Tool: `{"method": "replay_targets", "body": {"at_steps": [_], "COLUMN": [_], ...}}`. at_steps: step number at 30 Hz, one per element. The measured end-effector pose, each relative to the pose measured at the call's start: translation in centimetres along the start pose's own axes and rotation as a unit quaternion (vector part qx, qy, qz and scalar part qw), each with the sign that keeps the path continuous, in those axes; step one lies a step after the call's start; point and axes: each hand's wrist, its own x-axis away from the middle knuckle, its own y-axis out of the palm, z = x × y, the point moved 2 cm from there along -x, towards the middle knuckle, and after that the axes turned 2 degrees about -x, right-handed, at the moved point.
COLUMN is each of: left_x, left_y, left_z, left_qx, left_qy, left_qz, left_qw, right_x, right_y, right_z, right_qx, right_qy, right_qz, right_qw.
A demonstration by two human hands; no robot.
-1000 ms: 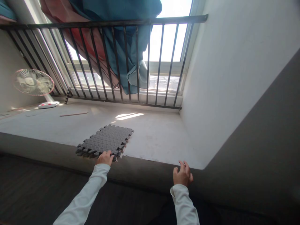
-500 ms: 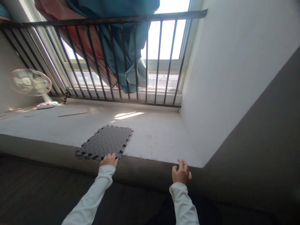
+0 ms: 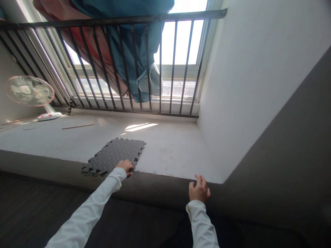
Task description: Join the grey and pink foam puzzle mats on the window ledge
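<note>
A grey foam puzzle mat (image 3: 113, 155) with interlocking edges lies flat on the pale window ledge (image 3: 168, 148), close to its front edge. My left hand (image 3: 125, 166) rests on the mat's near right corner, fingers curled down onto it. My right hand (image 3: 198, 190) hangs in front of the ledge's dark front edge, further right, its fingers loosely apart and holding nothing. Both arms wear white sleeves.
A black metal railing (image 3: 124, 65) runs along the window at the back of the ledge, with blue and red cloth (image 3: 134, 51) hanging behind it. A small white fan (image 3: 29, 91) stands at the far left. A white wall (image 3: 245, 86) closes the right side.
The mat, a second ago lifted and bunched at its near edge, now lies flat. My left hand has moved forward onto its corner. My right hand has barely moved.
</note>
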Motion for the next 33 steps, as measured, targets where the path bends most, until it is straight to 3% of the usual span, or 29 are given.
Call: {"method": "replay_targets", "body": {"at_steps": [13, 17, 22, 25, 28, 33], "left_x": [-2.0, -3.5, -5.6, -6.3, -6.0, -4.5], "left_y": [-1.8, -3.5, -7.6, -8.7, -7.0, -1.7], "left_z": [0.5, -1.6, -5.5, -5.9, -4.0, -0.3], "left_qx": [-0.039, -0.069, -0.066, -0.056, -0.057, -0.062], "left_qy": [-0.002, 0.022, 0.051, 0.064, 0.103, 0.131], "left_qz": [0.0, 0.004, 0.037, 0.063, 0.041, -0.002], "left_qw": [0.999, 0.997, 0.996, 0.994, 0.992, 0.989], "right_x": [0.3, 0.3, 0.2, 0.1, 0.1, 0.2], "right_y": [-0.7, -0.9, -0.9, -0.9, -0.9, -1.2], "right_z": [-0.9, -1.1, -1.3, -1.5, -1.6, -1.7], "right_qx": [-0.008, -0.013, -0.02, -0.025, -0.026, -0.025], "right_qy": [0.014, 0.019, 0.029, 0.031, 0.036, 0.043], "right_qz": [0.007, 0.013, 0.006, -0.004, -0.012, -0.023], "right_qw": [1.0, 1.0, 0.999, 0.999, 0.999, 0.998]}}
